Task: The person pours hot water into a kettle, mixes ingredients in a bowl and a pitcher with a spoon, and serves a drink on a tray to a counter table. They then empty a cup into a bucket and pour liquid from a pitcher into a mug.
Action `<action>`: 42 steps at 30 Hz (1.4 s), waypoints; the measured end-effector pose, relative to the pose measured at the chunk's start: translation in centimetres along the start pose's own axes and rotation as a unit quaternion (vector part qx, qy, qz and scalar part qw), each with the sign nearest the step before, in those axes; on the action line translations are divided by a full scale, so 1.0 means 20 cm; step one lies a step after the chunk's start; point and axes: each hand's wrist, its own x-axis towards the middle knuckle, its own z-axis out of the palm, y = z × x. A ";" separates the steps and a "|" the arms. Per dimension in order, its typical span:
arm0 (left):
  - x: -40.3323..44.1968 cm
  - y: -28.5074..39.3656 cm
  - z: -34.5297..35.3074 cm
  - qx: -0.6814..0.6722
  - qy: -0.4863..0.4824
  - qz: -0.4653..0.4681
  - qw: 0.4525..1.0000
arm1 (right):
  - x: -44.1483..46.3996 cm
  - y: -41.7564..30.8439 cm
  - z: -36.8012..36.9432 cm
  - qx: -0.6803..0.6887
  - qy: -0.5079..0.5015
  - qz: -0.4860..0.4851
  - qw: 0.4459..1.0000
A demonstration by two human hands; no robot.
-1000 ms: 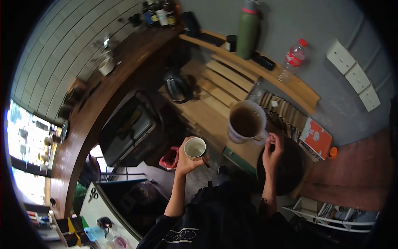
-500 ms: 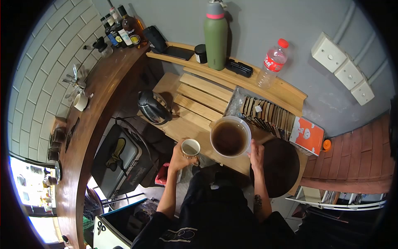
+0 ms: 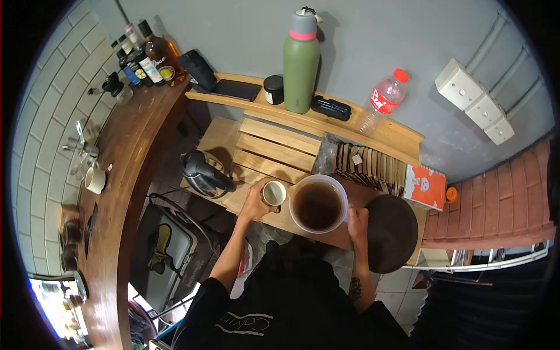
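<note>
My left hand [image 3: 255, 202] is wrapped round a small cup [image 3: 273, 193] with a pale inside; whether liquid lies in it I cannot tell. Closed on the handle of a clear plastic pitcher [image 3: 293, 209], my right hand [image 3: 358, 223] holds it upright beside the cup. Dark brown liquid [image 3: 318, 206] fills much of the pitcher. Both vessels are held over the front of a slatted wooden table [image 3: 274, 153]. To the left of my left hand stands a black electric kettle [image 3: 205, 175]. A round dark stool top [image 3: 392, 233] lies right of my right hand.
A narrow shelf [image 3: 233, 102] along the wall carries a green flask [image 3: 301, 67], a plastic bottle [image 3: 383, 99] and a dark jar [image 3: 273, 90]. Packed books [image 3: 370, 166] and an orange notebook [image 3: 424, 186] sit at the table's right. A curved wooden counter [image 3: 128, 157] runs along the left.
My left hand with the cup and my right hand with the pitcher have moved slightly, the cup rising a little towards the table. The whole view has shifted as my head moved.
</note>
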 end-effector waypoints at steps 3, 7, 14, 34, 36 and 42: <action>0.06 -0.03 0.00 0.038 0.011 0.032 0.999 | 0.01 -0.09 0.04 -0.026 -0.037 0.036 0.998; 0.09 -0.03 -0.01 0.094 0.049 0.099 0.989 | 0.02 -0.17 0.11 -0.035 -0.034 0.020 0.999; 0.03 -0.11 -0.06 0.100 0.112 0.111 0.982 | 0.04 -0.21 0.21 -0.110 -0.063 0.026 0.992; -0.08 -0.22 -0.09 0.069 0.125 0.056 0.988 | 0.04 -0.38 0.33 -0.169 -0.094 -0.004 0.981; -0.08 -0.22 -0.08 0.046 0.131 0.048 0.989 | 0.03 -0.37 0.35 -0.171 -0.098 0.002 0.980; -0.11 -0.25 -0.08 0.005 0.137 0.024 0.990 | 0.02 -0.35 0.40 -0.153 -0.066 -0.053 0.985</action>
